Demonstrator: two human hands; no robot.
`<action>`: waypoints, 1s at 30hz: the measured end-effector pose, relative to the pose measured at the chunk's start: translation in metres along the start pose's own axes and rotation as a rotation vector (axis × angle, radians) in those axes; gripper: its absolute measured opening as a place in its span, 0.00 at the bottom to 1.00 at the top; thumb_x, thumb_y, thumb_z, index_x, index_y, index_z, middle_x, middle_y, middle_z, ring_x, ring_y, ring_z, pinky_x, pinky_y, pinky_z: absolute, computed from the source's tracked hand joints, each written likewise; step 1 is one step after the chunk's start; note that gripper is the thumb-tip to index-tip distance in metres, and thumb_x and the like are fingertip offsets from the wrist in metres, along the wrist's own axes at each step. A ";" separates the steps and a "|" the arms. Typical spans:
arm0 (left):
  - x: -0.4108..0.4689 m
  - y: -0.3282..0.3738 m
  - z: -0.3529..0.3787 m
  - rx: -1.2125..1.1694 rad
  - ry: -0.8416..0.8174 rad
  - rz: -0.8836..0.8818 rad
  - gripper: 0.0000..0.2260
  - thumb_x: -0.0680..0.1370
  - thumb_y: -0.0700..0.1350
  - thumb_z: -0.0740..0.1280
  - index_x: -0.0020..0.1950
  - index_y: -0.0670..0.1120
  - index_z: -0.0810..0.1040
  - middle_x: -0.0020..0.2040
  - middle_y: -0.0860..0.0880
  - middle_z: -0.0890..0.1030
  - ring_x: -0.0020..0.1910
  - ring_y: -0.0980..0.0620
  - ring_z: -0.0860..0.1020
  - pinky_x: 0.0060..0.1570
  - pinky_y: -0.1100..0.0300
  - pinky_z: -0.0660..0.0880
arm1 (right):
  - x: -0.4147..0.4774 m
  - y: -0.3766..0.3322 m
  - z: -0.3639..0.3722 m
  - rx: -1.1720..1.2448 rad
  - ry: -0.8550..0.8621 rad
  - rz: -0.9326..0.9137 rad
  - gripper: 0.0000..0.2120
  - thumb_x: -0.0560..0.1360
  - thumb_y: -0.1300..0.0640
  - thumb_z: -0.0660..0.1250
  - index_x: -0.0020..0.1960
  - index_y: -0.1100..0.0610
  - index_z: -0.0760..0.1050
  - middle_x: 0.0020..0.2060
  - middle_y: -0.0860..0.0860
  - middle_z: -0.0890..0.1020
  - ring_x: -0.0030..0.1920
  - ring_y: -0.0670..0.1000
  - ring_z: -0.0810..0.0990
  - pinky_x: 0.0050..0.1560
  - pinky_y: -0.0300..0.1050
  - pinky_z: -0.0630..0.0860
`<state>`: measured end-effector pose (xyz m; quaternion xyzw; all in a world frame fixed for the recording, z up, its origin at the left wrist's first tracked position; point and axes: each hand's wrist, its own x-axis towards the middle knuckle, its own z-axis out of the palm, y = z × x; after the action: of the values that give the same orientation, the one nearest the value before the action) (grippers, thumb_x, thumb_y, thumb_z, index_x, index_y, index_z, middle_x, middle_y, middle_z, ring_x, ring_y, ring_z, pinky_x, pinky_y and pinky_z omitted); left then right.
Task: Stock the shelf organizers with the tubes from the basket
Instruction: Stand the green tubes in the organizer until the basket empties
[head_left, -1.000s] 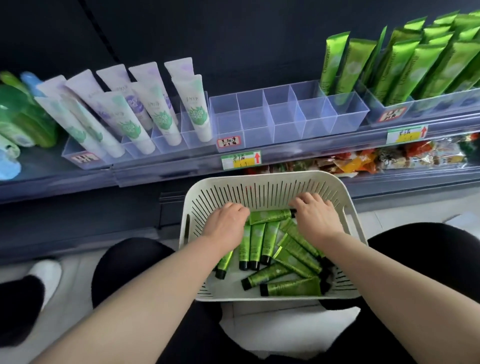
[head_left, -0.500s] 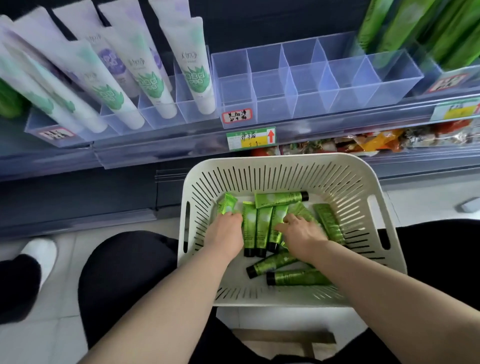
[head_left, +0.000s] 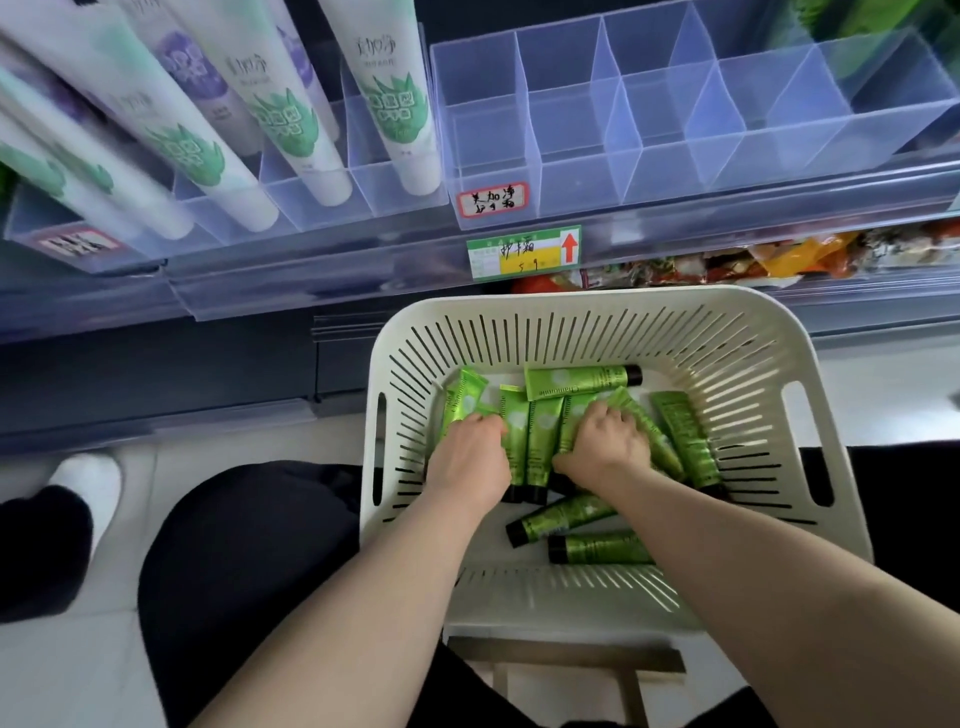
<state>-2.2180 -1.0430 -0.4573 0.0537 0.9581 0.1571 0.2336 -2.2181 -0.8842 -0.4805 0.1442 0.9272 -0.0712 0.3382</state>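
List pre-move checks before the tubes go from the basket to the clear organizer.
1. Grip of left hand on green tubes: ok, fingers curled over them.
2. Grip of right hand: ok, fingers curled over tubes too.
3. Tubes raised out of basket: not ok, none visibly lifted.
4. Room in clear organizer: ok, visible compartments hold nothing.
5. Caps facing one way: not ok, mixed.

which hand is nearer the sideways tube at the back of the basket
Right. The right hand is just in front of the sideways tube; the left hand is farther off, toward the basket's left wall.
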 end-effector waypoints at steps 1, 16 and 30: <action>0.001 -0.001 -0.001 -0.007 0.008 -0.003 0.14 0.79 0.39 0.62 0.65 0.47 0.75 0.61 0.49 0.77 0.59 0.49 0.75 0.51 0.53 0.76 | 0.001 -0.003 0.000 0.078 -0.010 0.032 0.41 0.69 0.44 0.72 0.71 0.60 0.54 0.65 0.59 0.68 0.66 0.59 0.67 0.62 0.52 0.69; 0.002 0.002 -0.004 -0.060 0.045 -0.010 0.12 0.80 0.41 0.61 0.63 0.48 0.76 0.62 0.50 0.77 0.58 0.49 0.76 0.51 0.55 0.74 | -0.002 0.007 -0.022 0.213 -0.181 0.104 0.17 0.71 0.47 0.63 0.53 0.58 0.74 0.44 0.53 0.78 0.45 0.52 0.79 0.44 0.45 0.78; 0.008 0.029 0.019 0.306 -0.254 0.145 0.34 0.75 0.34 0.64 0.78 0.46 0.56 0.76 0.40 0.59 0.76 0.41 0.55 0.73 0.48 0.59 | -0.029 0.052 -0.039 0.646 0.001 -0.088 0.19 0.78 0.51 0.61 0.66 0.58 0.66 0.54 0.56 0.78 0.51 0.58 0.77 0.50 0.54 0.75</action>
<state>-2.2154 -1.0095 -0.4671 0.1765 0.9272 0.0182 0.3299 -2.2040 -0.8324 -0.4342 0.2040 0.8621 -0.3764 0.2712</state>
